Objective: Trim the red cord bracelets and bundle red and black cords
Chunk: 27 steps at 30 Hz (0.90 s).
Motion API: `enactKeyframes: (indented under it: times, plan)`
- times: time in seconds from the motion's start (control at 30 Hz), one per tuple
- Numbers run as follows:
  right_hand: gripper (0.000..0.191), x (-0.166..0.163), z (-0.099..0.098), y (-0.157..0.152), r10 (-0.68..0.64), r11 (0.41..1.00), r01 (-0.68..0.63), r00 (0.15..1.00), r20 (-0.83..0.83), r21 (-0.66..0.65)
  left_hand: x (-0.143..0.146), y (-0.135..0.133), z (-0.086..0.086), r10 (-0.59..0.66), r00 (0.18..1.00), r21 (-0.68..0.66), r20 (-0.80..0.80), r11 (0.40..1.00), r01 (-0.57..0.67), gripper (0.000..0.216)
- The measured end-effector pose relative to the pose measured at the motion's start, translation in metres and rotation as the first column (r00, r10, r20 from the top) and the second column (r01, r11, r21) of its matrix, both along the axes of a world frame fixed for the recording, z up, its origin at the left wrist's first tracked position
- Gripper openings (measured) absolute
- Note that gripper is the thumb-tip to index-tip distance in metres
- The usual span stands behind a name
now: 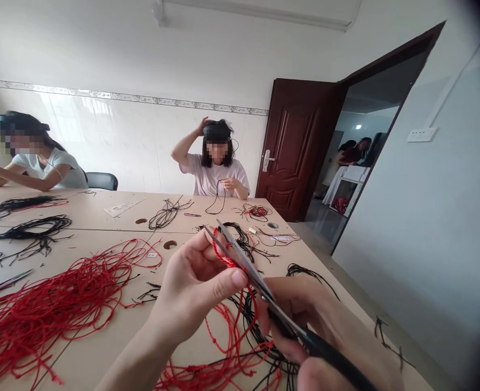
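**A:** ok going left to right, what's on the worktop (93, 222)?
**B:** a bundle of black cords (40, 228) at the left, then a big messy heap of red cords (73, 298) nearer the wearer. Tons of loops and little knots in that one.
**A:** and the left hand (191, 288)?
**B:** its grip is narrow, thumb and fingers pinching a red braided cord (227, 262) up above the worktop. Part of the cord hangs below the thumb. Behind that, across the worktop, a seated co-worker (219, 174) has one hand up at their headset and dark cord in the other.
**A:** so where are the scissors (264, 290)?
**B:** right at the braided cord, blades a bit apart, pointing up and away to the left. Can't tell if a strand sits between them.
**A:** right hand (329, 312)?
**B:** grip's wrapped round the black scissor handles. Just beyond it there's a loose black strand (313, 270) near the worktop edge, and further back a dark red-brown door (297, 141) standing ajar.
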State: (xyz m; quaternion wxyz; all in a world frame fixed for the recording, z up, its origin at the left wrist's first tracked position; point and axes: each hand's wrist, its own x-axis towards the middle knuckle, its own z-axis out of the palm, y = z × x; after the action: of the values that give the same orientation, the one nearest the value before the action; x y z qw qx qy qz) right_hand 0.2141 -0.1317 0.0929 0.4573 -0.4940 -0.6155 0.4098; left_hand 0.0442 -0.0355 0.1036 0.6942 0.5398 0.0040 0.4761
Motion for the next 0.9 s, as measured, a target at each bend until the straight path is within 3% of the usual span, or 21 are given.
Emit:
enactKeyframes:
  times: [0.13, 0.23, 0.4, 0.9]
  plan:
    - [0.040, -0.003, 0.001, 0.008, 0.150, 0.988, -0.151, 0.988, 0.034, 0.015, -0.002, 0.001, 0.000, 0.002, 1.000, 0.019, 0.015, 1.000, -0.002, 0.018]
    - [0.037, -0.007, 0.003, 0.011, 0.191, 0.981, -0.191, 0.981, 0.006, 0.005, -0.002, 0.000, 0.000, 0.016, 1.000, 0.021, 0.014, 1.000, -0.016, 0.016]
    - [0.053, -0.008, 0.004, 0.011, 0.144, 0.989, -0.145, 0.989, -0.021, -0.031, -0.001, 0.000, 0.001, -0.005, 1.000, 0.024, 0.000, 1.000, 0.005, 0.018]
    - [0.050, -0.008, 0.003, 0.006, 0.089, 0.996, -0.089, 0.996, 0.003, -0.016, -0.002, 0.003, -0.001, -0.008, 1.000, 0.035, 0.001, 0.999, 0.008, 0.017]
